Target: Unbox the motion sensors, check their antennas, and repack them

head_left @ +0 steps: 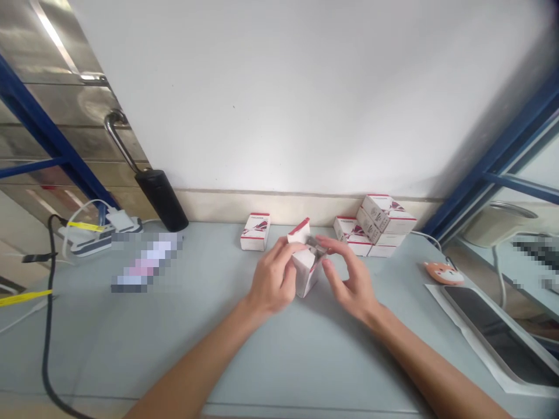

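A small white carton (307,279) with a red-edged flap stands open at the middle of the table. My left hand (274,276) is closed around its left side, fingers near the raised flap. A grey, metallic-looking part (316,247) shows in the carton's mouth; its exact kind is too blurred to tell. My right hand (351,279) is at the opening from the right, its index finger and thumb curled onto the grey part and the carton's edge. Its other fingers are partly hidden.
One closed carton (255,231) stands left of my hands. Several similar cartons (384,221) are stacked at the back right. A tablet-like dark panel (498,331) and an orange animal-shaped object (443,273) lie right. A black cylinder (162,201) and a power strip (105,237) are left.
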Tool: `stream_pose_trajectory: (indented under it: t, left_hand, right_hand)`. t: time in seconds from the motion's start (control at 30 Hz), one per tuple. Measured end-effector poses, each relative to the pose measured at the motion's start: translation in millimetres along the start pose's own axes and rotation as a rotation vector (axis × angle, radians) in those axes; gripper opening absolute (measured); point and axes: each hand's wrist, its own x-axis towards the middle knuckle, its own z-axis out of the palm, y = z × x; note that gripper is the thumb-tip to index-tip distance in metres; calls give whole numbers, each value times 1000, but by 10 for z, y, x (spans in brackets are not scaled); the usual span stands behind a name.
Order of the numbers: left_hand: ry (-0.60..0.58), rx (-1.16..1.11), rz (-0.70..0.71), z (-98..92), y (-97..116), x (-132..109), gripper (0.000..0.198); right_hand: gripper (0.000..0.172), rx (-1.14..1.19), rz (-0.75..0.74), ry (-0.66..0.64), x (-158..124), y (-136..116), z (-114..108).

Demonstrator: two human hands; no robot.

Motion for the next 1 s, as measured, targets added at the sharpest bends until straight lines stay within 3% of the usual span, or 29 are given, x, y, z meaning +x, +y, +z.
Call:
stream_pose_trajectory:
  t: [0.2, 0.27, 0.43, 0.53, 0.63, 0.8, 1.0]
  left_hand:
    - [-30, -74, 20, -22, 56, 33, 25]
    - [-45, -91, 53, -5, 45, 28, 25]
    - [-133, -102, 67, 63, 10, -12, 60]
    - [-137, -87, 67, 84, -2, -32, 54]
    - [-141, -55, 107, 87, -28, -54, 52]
    - [-88, 38, 105, 135, -124, -128, 33]
    - [-29, 12, 170, 216, -213, -163, 25]
  right_hand:
    - [33, -113, -114, -29, -9, -59, -8]
    - [46, -134, -129, 16, 0, -75, -5]
    - [82, -172, -42, 42, -6, -76, -36]
    - [89, -169, -11, 31, 1, -64, -62]
    - [76, -130, 13, 36, 11, -65, -68]
    - [31, -60, -50, 57, 32, -83, -71]
    - [22, 8, -61, 66, 96, -165, -99]
